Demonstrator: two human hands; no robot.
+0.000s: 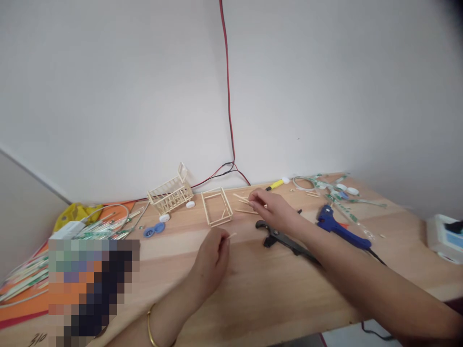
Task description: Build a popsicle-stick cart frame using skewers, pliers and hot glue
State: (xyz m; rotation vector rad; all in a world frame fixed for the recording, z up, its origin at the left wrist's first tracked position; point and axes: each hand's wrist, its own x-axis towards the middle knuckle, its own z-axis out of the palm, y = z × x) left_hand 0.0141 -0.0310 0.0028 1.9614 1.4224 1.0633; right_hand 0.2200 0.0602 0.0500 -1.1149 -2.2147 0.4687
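Note:
My left hand [213, 258] pinches a short, thin wooden stick [232, 235] whose pale end juts out to the right. Farther right, my right hand [273, 209] is closed, its fingertips at the end of a thin wooden stick [241, 199]; another stick [246, 211] lies just below them. Between and behind both hands sits a rectangular stick frame [207, 212]. To its left stands a small cart built from sticks [170, 196], with white caps at its base. Under my right forearm lies a dark plier-like hand tool [280, 237], partly covered.
A blue glue gun [342, 230] with a cord rests at the right. A yellow-handled tool [277, 184] lies by the wall. Blue caps [154, 230], bundled sticks [25, 277] and a white plug [67, 230] are leftward. A white box [444, 238] stands far right.

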